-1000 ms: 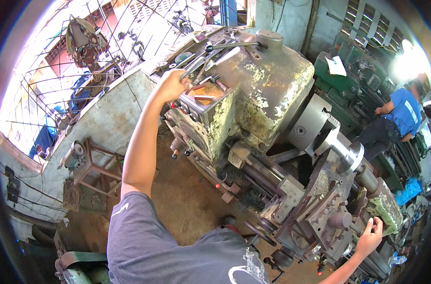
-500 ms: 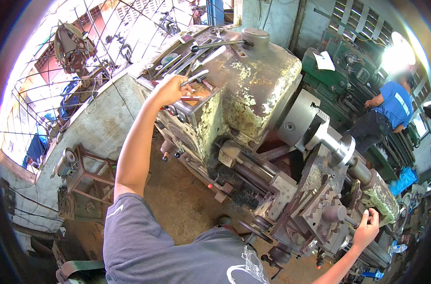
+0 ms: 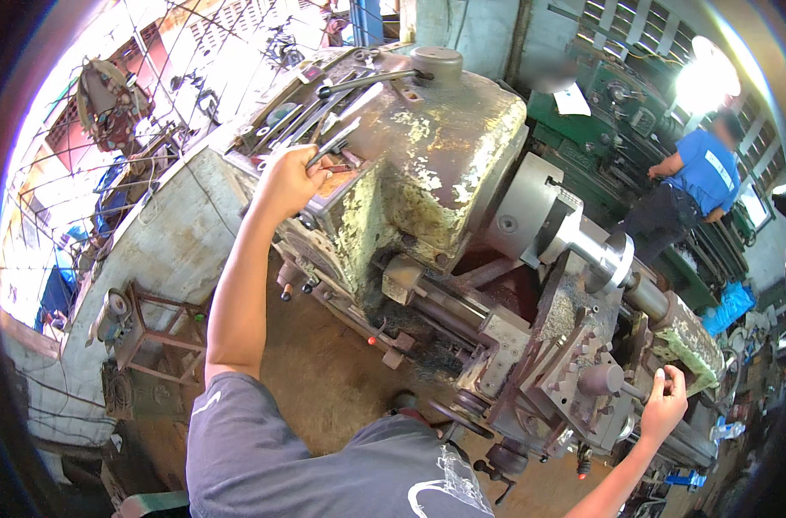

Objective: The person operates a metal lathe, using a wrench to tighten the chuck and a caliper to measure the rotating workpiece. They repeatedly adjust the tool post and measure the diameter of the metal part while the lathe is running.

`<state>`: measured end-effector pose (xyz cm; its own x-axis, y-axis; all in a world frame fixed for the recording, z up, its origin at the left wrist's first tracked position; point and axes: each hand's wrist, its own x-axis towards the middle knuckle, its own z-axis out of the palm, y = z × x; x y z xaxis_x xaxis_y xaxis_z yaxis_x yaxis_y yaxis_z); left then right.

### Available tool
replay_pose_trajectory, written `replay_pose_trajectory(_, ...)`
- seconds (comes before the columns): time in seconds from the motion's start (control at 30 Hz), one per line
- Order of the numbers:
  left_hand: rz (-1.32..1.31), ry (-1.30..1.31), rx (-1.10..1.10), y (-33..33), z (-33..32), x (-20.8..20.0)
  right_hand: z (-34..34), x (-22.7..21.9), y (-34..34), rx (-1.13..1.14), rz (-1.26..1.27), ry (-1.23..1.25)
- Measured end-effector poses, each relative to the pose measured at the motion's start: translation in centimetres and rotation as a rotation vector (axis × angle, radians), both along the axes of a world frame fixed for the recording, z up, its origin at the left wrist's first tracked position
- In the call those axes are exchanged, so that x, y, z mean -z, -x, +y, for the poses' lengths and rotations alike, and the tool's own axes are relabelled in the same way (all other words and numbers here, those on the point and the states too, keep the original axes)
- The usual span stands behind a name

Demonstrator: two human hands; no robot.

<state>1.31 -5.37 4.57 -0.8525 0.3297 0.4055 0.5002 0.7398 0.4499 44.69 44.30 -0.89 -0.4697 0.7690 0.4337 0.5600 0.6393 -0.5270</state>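
Note:
My left hand is raised over the lathe's headstock, its fingers closed round a slim silver-grey metal tool. The tool's exact kind is unclear. Several hand tools lie on the headstock top beside it. Low on the right, my right hand grips the end of the tool post lever, thumb and fingertips together. That lever runs from the round knob atop the square tool post. Beyond it, a shiny flanged metal workpiece sits between the chuck and the tailstock.
A person in a blue shirt stands at the far right by a green machine. A long lever crosses the headstock top. The carriage handwheel juts out near my body. A metal-framed stand is at the left.
My view has shifted slightly, so the lathe sits further left. My left hand has turned, and the tool in it points more steeply upward. My right hand stays at the lever.

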Motion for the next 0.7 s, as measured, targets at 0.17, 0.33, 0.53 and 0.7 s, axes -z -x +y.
replay_pose_trajectory(0.17,0.26,-0.41,0.083,-6.9,6.7,0.4,-4.6,-4.2,2.7,-0.087,0.014,-0.377)
replay_pose_trajectory(0.33,0.197,-0.809,0.236,-14.7,16.0,2.3,-10.5,-8.3,8.2,-0.761,0.112,0.275)
replay_pose_trajectory(0.53,-0.112,-1.034,0.355,-21.0,24.4,4.6,-11.3,-8.2,15.2,-1.002,0.16,0.96)
replay_pose_trajectory(0.7,-0.201,-1.006,0.381,-22.0,27.8,5.7,-7.1,-7.1,16.4,-0.933,0.022,0.923)
